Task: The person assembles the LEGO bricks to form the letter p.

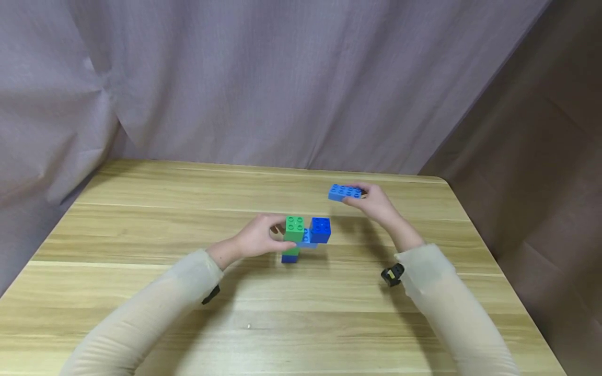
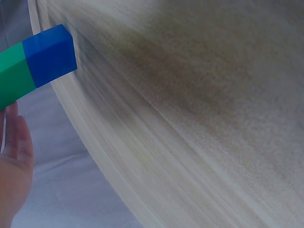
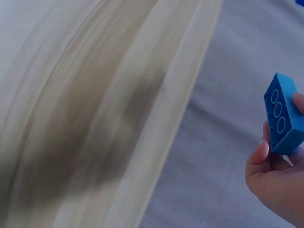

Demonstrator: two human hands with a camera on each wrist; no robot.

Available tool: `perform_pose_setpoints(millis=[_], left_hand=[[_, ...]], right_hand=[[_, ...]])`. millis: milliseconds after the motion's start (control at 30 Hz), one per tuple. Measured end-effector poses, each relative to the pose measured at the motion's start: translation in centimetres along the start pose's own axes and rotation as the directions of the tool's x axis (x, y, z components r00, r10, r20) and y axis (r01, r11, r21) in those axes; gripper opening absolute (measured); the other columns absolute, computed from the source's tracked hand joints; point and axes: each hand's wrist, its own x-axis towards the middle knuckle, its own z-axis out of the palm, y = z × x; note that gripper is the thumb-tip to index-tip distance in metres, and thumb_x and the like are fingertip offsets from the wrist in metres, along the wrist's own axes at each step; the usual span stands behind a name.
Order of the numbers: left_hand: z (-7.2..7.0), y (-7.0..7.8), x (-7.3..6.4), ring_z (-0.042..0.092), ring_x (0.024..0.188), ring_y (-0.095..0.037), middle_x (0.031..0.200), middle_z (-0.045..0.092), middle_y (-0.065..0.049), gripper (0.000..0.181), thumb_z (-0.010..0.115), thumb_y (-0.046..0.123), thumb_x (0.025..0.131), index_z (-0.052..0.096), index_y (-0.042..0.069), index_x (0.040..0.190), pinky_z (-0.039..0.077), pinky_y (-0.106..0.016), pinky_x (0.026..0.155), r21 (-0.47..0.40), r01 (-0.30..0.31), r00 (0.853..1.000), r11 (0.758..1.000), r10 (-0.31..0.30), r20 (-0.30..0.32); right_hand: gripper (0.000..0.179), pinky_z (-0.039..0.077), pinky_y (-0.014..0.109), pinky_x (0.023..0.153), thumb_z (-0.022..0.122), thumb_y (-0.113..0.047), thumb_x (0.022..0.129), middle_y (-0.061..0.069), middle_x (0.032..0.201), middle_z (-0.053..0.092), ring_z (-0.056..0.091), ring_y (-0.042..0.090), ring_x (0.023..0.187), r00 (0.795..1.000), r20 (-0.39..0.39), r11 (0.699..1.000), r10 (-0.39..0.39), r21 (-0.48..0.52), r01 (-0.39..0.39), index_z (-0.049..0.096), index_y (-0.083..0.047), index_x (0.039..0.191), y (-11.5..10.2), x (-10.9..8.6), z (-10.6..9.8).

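In the head view my left hand [image 1: 256, 237] pinches an assembly of toy building bricks between thumb and fingers. Its upright column has a green brick [image 1: 294, 230] at the top, more green below and a dark blue brick [image 1: 289, 258] at the bottom. A light blue brick [image 1: 308, 244] juts out sideways and carries another dark blue brick [image 1: 321, 231]. Farther back and to the right, my right hand [image 1: 380, 208] holds a separate light blue brick [image 1: 337, 195], studs up. The right wrist view shows the hollow underside of this separate brick [image 3: 280, 114].
A wooden table [image 1: 301, 324] lies under both hands, with a tiny pale speck [image 1: 249, 326] near the front. Grey curtain cloth [image 1: 263, 83] hangs behind the table, and darker cloth [image 1: 541, 172] hangs on the right. Each wrist carries a small black device [image 1: 392, 274].
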Motion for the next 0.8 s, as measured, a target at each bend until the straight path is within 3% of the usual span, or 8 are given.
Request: perform_pose_setpoints(millis=[300,800], left_hand=[[-0.2,0.2,0.0,0.061,0.086,-0.013,0.091,0.067,-0.002,0.028,0.074,0.028,0.078,0.063,0.012,0.098,0.053,-0.024,0.080,-0.001,0.027,0.999,1.000,-0.027,0.018],[-0.3,0.2,0.1,0.062,0.085,-0.013,0.091,0.068,-0.001,0.030,0.073,0.029,0.079,0.063,0.011,0.101,0.053,-0.023,0.078,-0.001,0.015,1.000,1.000,-0.015,0.012]], right_hand=[[0.046,0.047,0.023,0.070,0.063,-0.023,0.087,0.018,0.116,0.059,0.054,0.027,0.095,0.998,0.017,0.998,-0.063,0.027,0.062,0.054,-0.008,0.129,-2.2,-1.2,0.2],[0.041,0.045,0.021,0.064,0.066,-0.016,0.086,0.014,0.103,0.059,0.051,0.021,0.081,0.977,0.061,0.975,-0.203,0.099,0.197,0.057,-0.005,0.124,-5.8,-3.5,0.7]])
